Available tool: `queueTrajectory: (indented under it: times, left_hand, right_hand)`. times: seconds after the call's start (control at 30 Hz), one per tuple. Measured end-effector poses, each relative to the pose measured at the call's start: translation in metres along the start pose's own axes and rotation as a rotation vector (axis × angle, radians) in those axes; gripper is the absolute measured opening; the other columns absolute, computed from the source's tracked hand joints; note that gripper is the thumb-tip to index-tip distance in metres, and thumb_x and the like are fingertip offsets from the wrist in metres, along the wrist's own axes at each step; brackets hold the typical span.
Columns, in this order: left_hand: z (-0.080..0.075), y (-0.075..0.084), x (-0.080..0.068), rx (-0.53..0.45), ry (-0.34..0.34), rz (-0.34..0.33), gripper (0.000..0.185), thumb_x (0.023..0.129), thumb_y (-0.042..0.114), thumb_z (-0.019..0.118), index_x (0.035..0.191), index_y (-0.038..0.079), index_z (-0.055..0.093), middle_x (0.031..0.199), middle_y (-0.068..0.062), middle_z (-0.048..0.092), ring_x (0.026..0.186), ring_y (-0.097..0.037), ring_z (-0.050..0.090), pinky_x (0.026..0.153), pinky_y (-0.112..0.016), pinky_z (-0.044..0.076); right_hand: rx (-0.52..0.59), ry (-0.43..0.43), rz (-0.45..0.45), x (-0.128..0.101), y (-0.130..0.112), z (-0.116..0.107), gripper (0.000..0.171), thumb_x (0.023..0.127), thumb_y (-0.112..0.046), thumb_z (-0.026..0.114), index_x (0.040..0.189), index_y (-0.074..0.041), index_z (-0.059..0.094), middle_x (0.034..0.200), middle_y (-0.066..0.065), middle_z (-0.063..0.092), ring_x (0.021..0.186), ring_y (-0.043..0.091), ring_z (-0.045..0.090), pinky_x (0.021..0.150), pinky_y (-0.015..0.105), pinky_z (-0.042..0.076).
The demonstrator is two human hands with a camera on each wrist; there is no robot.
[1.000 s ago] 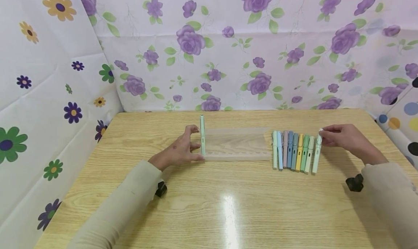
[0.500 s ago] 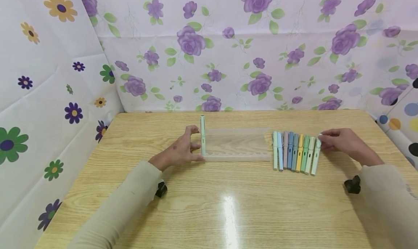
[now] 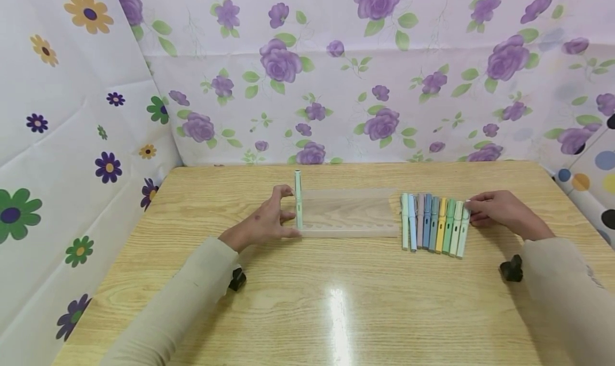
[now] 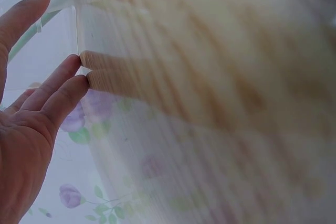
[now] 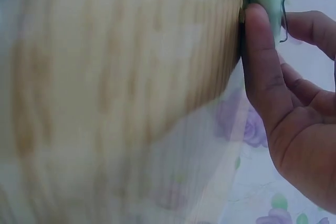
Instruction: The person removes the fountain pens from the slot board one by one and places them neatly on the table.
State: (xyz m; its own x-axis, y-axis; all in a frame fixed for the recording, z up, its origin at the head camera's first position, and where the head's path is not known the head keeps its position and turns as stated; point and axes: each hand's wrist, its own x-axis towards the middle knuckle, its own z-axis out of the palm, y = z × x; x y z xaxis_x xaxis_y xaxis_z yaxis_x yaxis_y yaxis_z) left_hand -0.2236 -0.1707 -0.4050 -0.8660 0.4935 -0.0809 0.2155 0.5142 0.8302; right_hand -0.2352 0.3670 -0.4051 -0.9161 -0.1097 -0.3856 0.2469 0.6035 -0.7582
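My left hand (image 3: 266, 217) spans the left end of a clear plastic pen rack (image 3: 348, 231), thumb at its near corner and index finger beside an upright pale green pen (image 3: 299, 203). In the left wrist view its fingers look fairly straight, and two fingertips touch the wooden table. To the right, my right hand (image 3: 502, 214) pinches the cap end of a pale mint pen (image 3: 462, 242), whose wire clip shows in the right wrist view. That pen lies close along the right end of a row of pens (image 3: 434, 224).
The row holds several pens in green, blue, pink, yellow and cream, just right of the rack. A wooden table (image 3: 269, 307) carries everything. A flowered cloth (image 3: 336, 104) hangs behind, and another (image 3: 86, 142) at the left.
My right hand has slid left and slightly toward me, bringing the mint pen up close to the row. The left hand and the rack look unmoved.
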Motion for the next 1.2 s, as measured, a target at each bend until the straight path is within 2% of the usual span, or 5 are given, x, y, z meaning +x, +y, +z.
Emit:
queueTrajectory:
  times: [0.43,0.63,0.8,1.0,1.2]
  left_hand:
    - [-0.001,0.0,0.0,0.001,0.0,0.003,0.093,0.082,0.013,0.085,0.145,0.012,0.016,0.16,-0.015,0.016,0.128,-0.032,0.055,0.092,-0.041,0.054]
    - [-0.001,0.001,-0.001,0.031,0.009,0.001,0.096,0.079,0.016,0.087,0.144,0.015,0.017,0.16,-0.014,0.019,0.126,-0.031,0.057,0.098,-0.044,0.05]
    - [0.0,0.0,0.0,0.028,0.004,-0.003,0.098,0.08,0.017,0.087,0.147,0.011,0.015,0.161,-0.015,0.017,0.127,-0.031,0.056,0.097,-0.043,0.051]
    - [0.0,-0.001,0.001,0.024,0.001,-0.002,0.097,0.08,0.018,0.086,0.145,0.014,0.015,0.161,-0.014,0.017,0.127,-0.031,0.056,0.096,-0.042,0.052]
    - [0.0,0.0,0.0,0.027,0.006,-0.01,0.098,0.08,0.018,0.086,0.146,0.015,0.014,0.161,-0.012,0.016,0.128,-0.031,0.055,0.096,-0.041,0.052]
  right_hand:
    - [-0.001,-0.011,0.052,0.003,-0.001,0.0,0.057,0.105,-0.028,0.052,0.135,0.019,0.039,0.099,0.01,0.067,0.083,0.013,0.069,0.076,0.032,0.059]
    - [0.028,-0.047,0.029,-0.001,0.002,-0.008,0.066,0.105,-0.032,0.054,0.14,0.02,0.034,0.105,0.009,0.068,0.09,0.013,0.07,0.081,0.033,0.058]
    - [0.037,-0.049,-0.01,-0.007,0.002,-0.016,0.071,0.104,-0.036,0.055,0.14,0.021,0.033,0.11,0.011,0.068,0.093,0.013,0.068,0.085,0.035,0.057]
    - [0.005,0.0,-0.047,-0.012,-0.011,-0.022,0.068,0.105,-0.036,0.052,0.142,0.018,0.035,0.116,0.012,0.067,0.094,0.008,0.068,0.087,0.035,0.057]
    - [0.005,0.034,-0.098,-0.013,-0.039,-0.016,0.071,0.104,-0.04,0.054,0.144,0.016,0.034,0.122,0.016,0.066,0.094,0.007,0.069,0.088,0.033,0.056]
